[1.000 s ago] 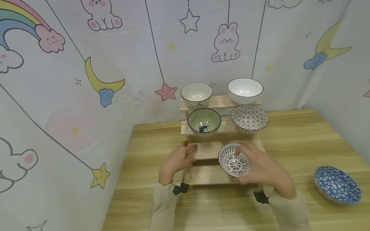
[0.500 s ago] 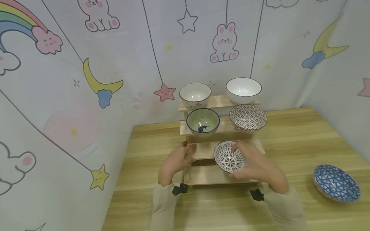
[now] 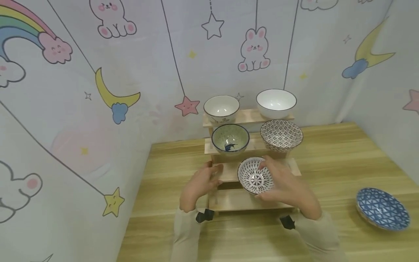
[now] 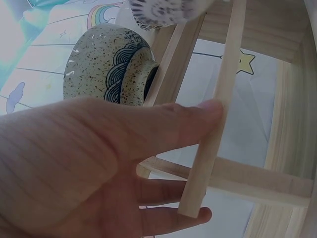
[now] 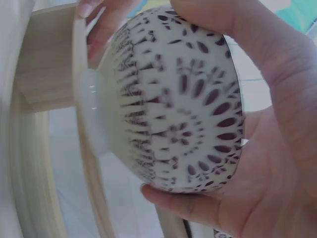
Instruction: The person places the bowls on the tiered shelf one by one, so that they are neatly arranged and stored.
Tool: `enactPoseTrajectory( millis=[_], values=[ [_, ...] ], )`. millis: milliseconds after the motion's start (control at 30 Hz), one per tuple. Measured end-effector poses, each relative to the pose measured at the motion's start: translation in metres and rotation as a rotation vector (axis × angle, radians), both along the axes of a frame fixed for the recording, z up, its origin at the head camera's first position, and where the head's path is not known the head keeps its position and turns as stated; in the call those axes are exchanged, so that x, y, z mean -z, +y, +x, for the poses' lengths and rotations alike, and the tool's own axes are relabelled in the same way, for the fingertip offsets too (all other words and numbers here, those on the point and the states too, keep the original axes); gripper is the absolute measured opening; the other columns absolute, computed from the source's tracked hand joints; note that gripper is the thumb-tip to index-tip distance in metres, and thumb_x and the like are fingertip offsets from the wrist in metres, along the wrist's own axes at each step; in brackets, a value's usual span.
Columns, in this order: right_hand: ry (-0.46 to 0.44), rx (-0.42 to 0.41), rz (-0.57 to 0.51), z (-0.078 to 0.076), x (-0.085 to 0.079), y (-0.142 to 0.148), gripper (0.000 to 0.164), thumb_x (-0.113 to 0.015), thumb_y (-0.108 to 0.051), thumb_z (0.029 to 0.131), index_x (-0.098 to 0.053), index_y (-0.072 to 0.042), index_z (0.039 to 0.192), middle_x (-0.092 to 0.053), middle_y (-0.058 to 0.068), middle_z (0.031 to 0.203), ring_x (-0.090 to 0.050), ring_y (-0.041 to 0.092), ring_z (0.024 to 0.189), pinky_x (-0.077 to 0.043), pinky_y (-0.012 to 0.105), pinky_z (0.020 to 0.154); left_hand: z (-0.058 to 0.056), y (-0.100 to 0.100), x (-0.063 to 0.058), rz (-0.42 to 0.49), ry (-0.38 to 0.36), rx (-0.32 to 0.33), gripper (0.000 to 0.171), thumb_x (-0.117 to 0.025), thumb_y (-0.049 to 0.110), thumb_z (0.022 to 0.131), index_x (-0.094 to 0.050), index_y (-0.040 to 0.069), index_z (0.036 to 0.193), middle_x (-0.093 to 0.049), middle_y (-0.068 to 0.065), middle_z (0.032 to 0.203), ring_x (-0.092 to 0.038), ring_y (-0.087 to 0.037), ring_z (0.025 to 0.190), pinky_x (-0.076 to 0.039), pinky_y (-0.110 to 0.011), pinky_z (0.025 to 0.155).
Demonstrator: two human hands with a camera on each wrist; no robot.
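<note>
A small white bowl [image 3: 252,176] with a dark petal-like pattern is in my right hand [image 3: 289,189]. My thumb and fingers grip it by the rim and outer side, and it tilts towards me. In the right wrist view the bowl's foot [image 5: 94,111] is at the edge of a rack board; whether it bears on the board I cannot tell. My left hand [image 3: 201,183] holds the left end of the stepped wooden rack [image 3: 248,199]. In the left wrist view its thumb presses a thin board [image 4: 218,126], with fingers behind it.
On the step above stand a green speckled bowl [image 3: 230,138] and a brown-patterned bowl [image 3: 281,134]. The top step carries a cream bowl [image 3: 222,108] and a white bowl [image 3: 276,103]. A blue-patterned bowl [image 3: 382,209] sits on the wooden table [image 3: 330,156] at right. Printed walls enclose the table.
My right hand has carried the patterned bowl leftward and slightly up, over the third step towards my left hand. The left hand keeps its place on the rack.
</note>
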State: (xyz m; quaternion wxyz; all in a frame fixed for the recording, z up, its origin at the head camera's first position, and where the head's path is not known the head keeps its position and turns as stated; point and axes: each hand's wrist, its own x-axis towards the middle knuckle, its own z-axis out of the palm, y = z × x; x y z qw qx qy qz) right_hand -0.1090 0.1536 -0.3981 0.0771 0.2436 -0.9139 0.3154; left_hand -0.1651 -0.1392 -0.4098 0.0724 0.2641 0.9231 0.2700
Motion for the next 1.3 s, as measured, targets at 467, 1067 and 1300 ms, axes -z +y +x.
enactPoseTrajectory(
  millis=[467, 1067, 1300],
  values=[
    [0.072, -0.038, -0.023, -0.004, 0.003, -0.014, 0.065, -0.089, -0.035, 0.074, -0.054, -0.005, 0.120, -0.041, 0.038, 0.147, -0.048, 0.051, 0.130, -0.045, 0.062, 0.099, 0.000, -0.002, 0.001, 0.021, 0.023, -0.013, 0.050, -0.074, 0.014, 0.092, -0.060, 0.002, 0.138, -0.043, -0.034, 0.145, -0.057, -0.049, 0.118, -0.048, -0.058, 0.098],
    [0.143, -0.076, 0.002, -0.003, 0.008, -0.017, 0.043, -0.081, -0.022, 0.085, -0.058, -0.005, 0.118, -0.038, 0.041, 0.146, -0.062, 0.044, 0.111, -0.053, 0.054, 0.089, 0.000, -0.001, 0.001, 0.023, -0.004, -0.012, 0.051, -0.073, 0.014, 0.093, -0.059, -0.001, 0.139, -0.041, -0.037, 0.147, -0.050, -0.052, 0.127, -0.043, -0.059, 0.104],
    [0.206, -0.134, 0.035, -0.003, 0.008, -0.021, 0.044, -0.076, -0.017, 0.089, -0.056, 0.002, 0.124, -0.048, 0.037, 0.141, -0.069, 0.036, 0.098, -0.054, 0.051, 0.090, -0.001, 0.000, 0.001, 0.021, 0.015, -0.002, 0.049, -0.074, 0.012, 0.092, -0.060, -0.002, 0.137, -0.043, -0.037, 0.145, -0.050, -0.051, 0.128, -0.044, -0.058, 0.103]
  ],
)
